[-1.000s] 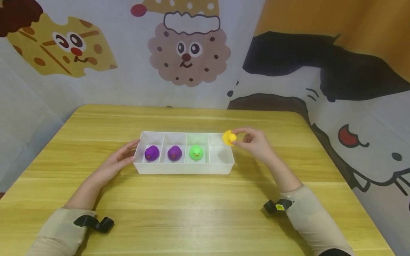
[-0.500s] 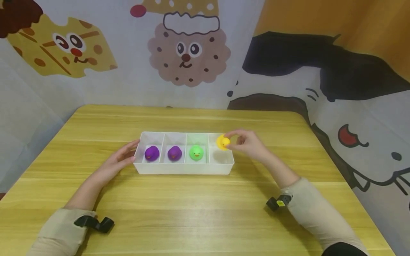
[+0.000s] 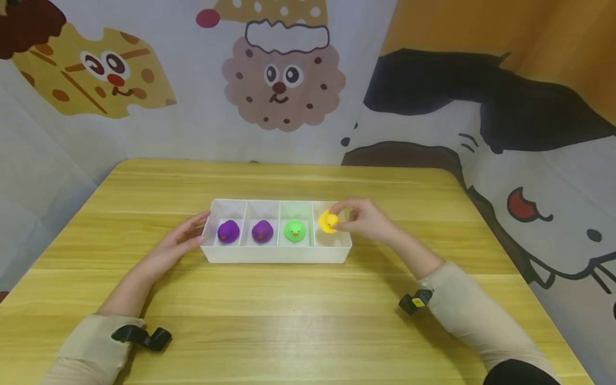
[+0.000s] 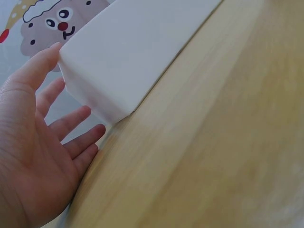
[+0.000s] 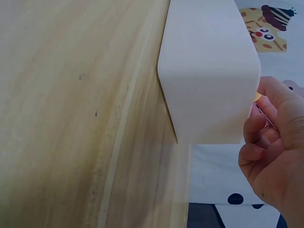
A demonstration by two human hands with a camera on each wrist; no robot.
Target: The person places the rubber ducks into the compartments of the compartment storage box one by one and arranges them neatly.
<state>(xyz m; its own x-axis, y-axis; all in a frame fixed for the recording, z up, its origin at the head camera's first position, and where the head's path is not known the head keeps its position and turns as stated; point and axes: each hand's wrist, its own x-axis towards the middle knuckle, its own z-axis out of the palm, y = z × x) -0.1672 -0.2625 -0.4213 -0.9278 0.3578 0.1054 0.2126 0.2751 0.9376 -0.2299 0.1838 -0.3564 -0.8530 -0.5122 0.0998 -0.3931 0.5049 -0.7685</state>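
Observation:
A white box with several compartments in a row (image 3: 276, 254) stands on the table. My right hand (image 3: 368, 220) pinches a yellow rubber duck (image 3: 327, 221) between thumb and fingers, over the rightmost compartment. In the right wrist view only a sliver of the duck (image 5: 257, 96) shows behind the box rim. My left hand (image 3: 175, 243) touches the box's left end with straight fingers; the left wrist view shows the thumb at its top corner. Two purple ducks, one in the leftmost compartment (image 3: 228, 231) and one beside it (image 3: 262, 231), sit left of a green duck (image 3: 295, 230).
The wooden table (image 3: 269, 321) extends around the box on all sides. A curtain with cartoon prints (image 3: 192, 133) hangs behind the table's far edge. Each forearm wears a black wrist camera, the left one (image 3: 141, 337) and the right one (image 3: 415, 302).
My right hand has moved left and a little nearer, carrying the yellow duck from the box's right rim to over the rightmost compartment. The left hand and the box have stayed put.

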